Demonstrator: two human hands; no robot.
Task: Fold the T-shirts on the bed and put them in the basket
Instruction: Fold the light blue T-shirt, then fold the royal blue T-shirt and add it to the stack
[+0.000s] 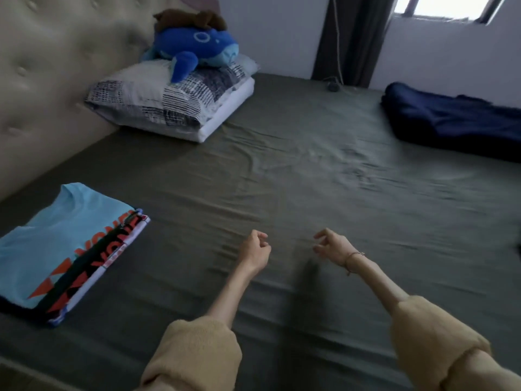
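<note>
Head view: left hand (255, 251) and right hand (332, 245) hover loosely curled, holding nothing. Folded T-shirts (64, 249) stacked left on bed (310, 198); basket unseen. Lift stack from underneath, both hands, keep it level.

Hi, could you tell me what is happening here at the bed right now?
A person in tan fleece sleeves is sorting laundry on a bed with a grey-green sheet. Both the left hand and the right hand hover over the sheet with loosely curled fingers, holding nothing. A stack of folded T-shirts, light blue on top, lies at the left near the headboard. A dark blue cloth lies at the far right. No basket is in view.
</note>
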